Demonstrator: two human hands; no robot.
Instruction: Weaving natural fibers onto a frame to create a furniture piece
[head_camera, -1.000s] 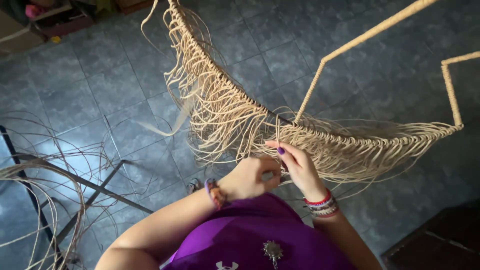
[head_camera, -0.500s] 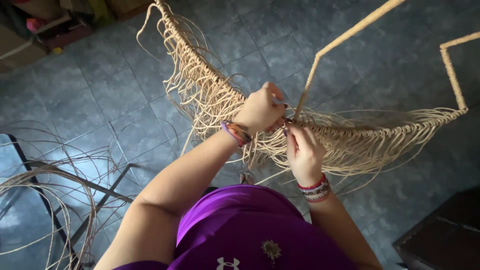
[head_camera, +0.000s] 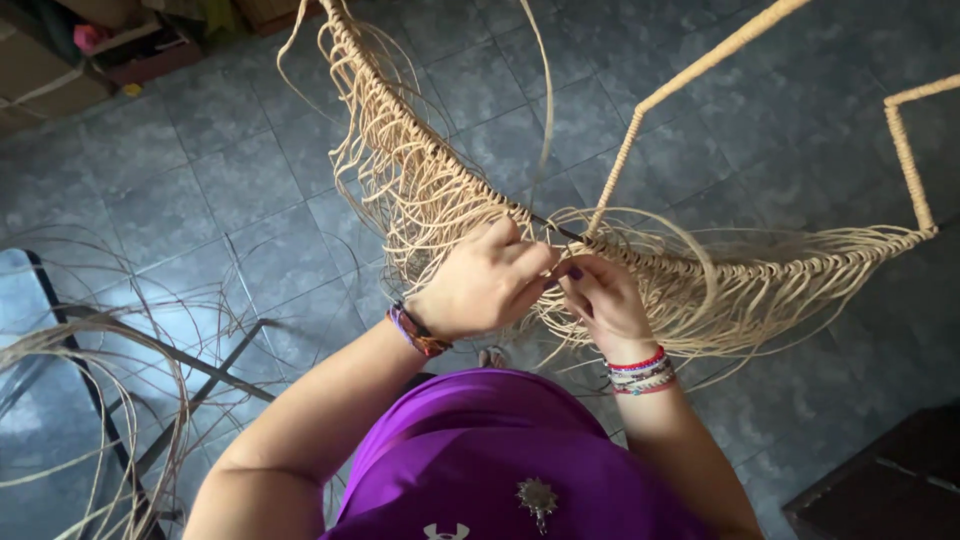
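A curved frame rim (head_camera: 400, 120) wrapped in pale rattan runs from the top centre down to the right, with many loose strands (head_camera: 700, 300) hanging below it. My left hand (head_camera: 485, 280) pinches a rattan strand at the rim, close to where a wrapped upright rod (head_camera: 690, 80) meets it. My right hand (head_camera: 600, 300) sits just beside it, fingers closed on the same strand below the rim. One long strand (head_camera: 548, 90) loops upward from the hands. Both wrists wear bracelets.
A bundle of loose rattan strips (head_camera: 110, 370) lies over a dark metal frame (head_camera: 180, 350) at the left. The floor is grey tile (head_camera: 230, 180). Boxes and clutter (head_camera: 90, 50) sit at the top left. A dark piece of furniture (head_camera: 890, 490) fills the bottom right corner.
My left hand rose from near my body to the rim, then both hands closed together on the strand. The long strand now loops upward.
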